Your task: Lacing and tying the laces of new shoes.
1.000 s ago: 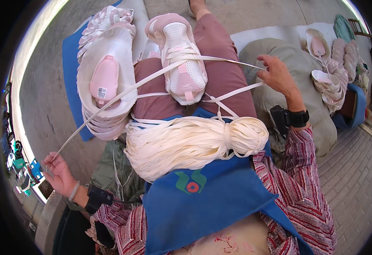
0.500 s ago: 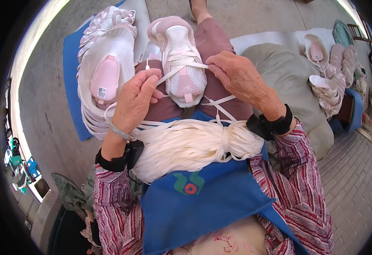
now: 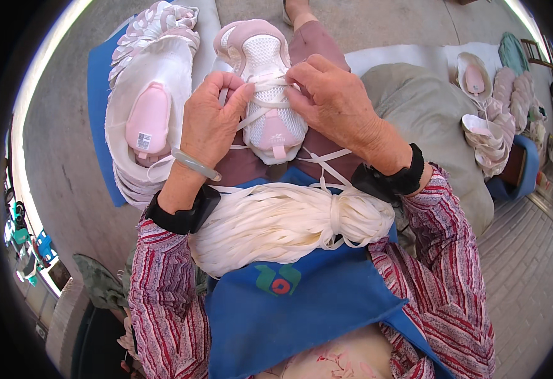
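A pink and white sneaker upper [image 3: 275,129] rests across my legs, its heel tab toward me. White shoelace [image 3: 259,115] runs in crossing strands over its mesh tongue. My left hand [image 3: 212,120] pinches the shoelace at the upper's left edge, thumb against the fingers. On the opposite edge, my right hand [image 3: 336,107] has its thumb and fingertips closed on the lace near the eyelets; the fingers partly hide the exact grip. A thick tied bundle of off-white laces [image 3: 270,221] lies across my lap, on a blue apron [image 3: 308,303].
To the left, a nested stack of white and pink shoe uppers [image 3: 178,76] sits on a blue surface [image 3: 100,107]. More pink uppers [image 3: 488,142] lie at the right, beside a blue chair-like piece [image 3: 526,167]. Grey-green cloth [image 3: 415,114] spreads next to my right arm.
Both hands have drawn inward to the upper's lacing. The lace stretched out between them before; now their fingertips are close to the eyelets on either side.
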{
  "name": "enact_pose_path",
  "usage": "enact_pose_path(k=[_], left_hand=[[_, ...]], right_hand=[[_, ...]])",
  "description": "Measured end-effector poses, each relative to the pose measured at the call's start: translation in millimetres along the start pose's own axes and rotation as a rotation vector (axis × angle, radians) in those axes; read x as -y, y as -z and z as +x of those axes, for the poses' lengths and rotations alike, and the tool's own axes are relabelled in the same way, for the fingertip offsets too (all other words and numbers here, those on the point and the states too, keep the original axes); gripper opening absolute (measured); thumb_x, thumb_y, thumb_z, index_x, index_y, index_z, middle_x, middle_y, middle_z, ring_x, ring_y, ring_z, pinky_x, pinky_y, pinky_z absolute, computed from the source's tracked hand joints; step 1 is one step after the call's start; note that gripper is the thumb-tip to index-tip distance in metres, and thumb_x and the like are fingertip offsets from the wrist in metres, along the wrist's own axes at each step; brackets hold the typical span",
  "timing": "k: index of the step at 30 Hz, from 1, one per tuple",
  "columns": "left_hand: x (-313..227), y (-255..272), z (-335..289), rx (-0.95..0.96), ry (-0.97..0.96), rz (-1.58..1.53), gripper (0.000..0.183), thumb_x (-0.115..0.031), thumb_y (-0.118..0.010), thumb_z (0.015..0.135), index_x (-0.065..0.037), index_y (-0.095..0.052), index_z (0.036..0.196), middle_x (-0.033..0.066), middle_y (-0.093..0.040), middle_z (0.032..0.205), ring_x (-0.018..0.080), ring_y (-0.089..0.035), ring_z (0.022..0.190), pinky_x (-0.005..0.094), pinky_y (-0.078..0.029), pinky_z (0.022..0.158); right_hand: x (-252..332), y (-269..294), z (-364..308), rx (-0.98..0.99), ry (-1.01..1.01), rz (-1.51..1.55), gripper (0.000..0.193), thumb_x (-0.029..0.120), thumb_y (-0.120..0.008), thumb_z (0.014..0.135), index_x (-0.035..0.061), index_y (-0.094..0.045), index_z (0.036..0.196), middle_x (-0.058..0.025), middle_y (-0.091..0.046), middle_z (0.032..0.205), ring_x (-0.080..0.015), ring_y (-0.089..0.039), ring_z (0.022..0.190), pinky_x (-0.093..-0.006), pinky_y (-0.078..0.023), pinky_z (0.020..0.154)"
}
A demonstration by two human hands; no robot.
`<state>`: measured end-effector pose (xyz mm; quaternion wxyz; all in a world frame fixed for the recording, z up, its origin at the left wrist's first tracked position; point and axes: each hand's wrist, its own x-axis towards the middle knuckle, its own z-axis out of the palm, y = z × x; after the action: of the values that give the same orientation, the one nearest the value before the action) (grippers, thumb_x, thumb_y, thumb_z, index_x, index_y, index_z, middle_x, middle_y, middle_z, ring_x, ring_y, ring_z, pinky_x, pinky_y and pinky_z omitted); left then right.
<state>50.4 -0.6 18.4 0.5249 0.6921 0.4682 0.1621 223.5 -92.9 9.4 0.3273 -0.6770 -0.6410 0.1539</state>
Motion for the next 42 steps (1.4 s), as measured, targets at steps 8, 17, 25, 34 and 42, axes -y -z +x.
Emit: enact_pose_path(k=[8,17,25,34,42], left_hand=[[4,1,4,0.071,0.161,-0.104,0.020,-0.019,-0.067,0.085,-0.002,-0.057,0.083,0.0008,-0.054,0.063,0.0068,-0.050,0.053,0.0230,-0.040,0.047],[4,3,-1,0.104,0.265,-0.309,0.018,-0.019,-0.064,0.086,-0.003,-0.056,0.088,0.0015,-0.055,0.066,0.0064,-0.052,0.052,0.0212,-0.045,0.041],[-5,2,-4,0.095,0.237,-0.242,0.018,-0.019,-0.063,0.085,-0.002,-0.056,0.087,0.0021,-0.055,0.066,0.0073,-0.053,0.051,0.0219,-0.047,0.042],[0,6,-1,0.066,0.251,-0.233,0.017,-0.018,-0.062,0.084,-0.001,-0.056,0.087,0.0022,-0.055,0.066,0.0072,-0.052,0.048,0.0223,-0.046,0.040],[10,7,1,0.112,0.286,-0.328,0.022,-0.023,-0.063,0.087,-0.002,-0.056,0.086,0.0012,-0.054,0.065,0.0050,-0.050,0.050,0.0195,-0.047,0.040]], right_hand=[[14,-7,10,0.049,0.059,-0.225,0.013,0.009,-0.064,0.077,0.0055,-0.058,0.088,-0.0088,-0.056,0.079,-0.0280,-0.060,0.069,-0.0356,-0.050,0.061],[-4,-11,10,-0.058,0.136,0.089,0.013,0.009,-0.062,0.074,0.0040,-0.055,0.083,-0.0106,-0.054,0.078,-0.0272,-0.061,0.072,-0.0345,-0.051,0.055],[8,-8,12,-0.032,0.192,-0.145,0.015,0.005,-0.064,0.077,0.0064,-0.057,0.089,-0.0089,-0.053,0.077,-0.0272,-0.059,0.065,-0.0332,-0.049,0.054],[-6,-9,6,-0.096,0.123,0.014,0.014,0.001,-0.064,0.076,0.0054,-0.057,0.088,-0.0097,-0.055,0.077,-0.0289,-0.058,0.070,-0.0340,-0.048,0.061],[-5,-2,-2,0.038,0.045,-0.026,0.011,0.008,-0.062,0.080,0.0058,-0.059,0.091,-0.0103,-0.057,0.084,-0.0305,-0.061,0.073,-0.0380,-0.049,0.063]])
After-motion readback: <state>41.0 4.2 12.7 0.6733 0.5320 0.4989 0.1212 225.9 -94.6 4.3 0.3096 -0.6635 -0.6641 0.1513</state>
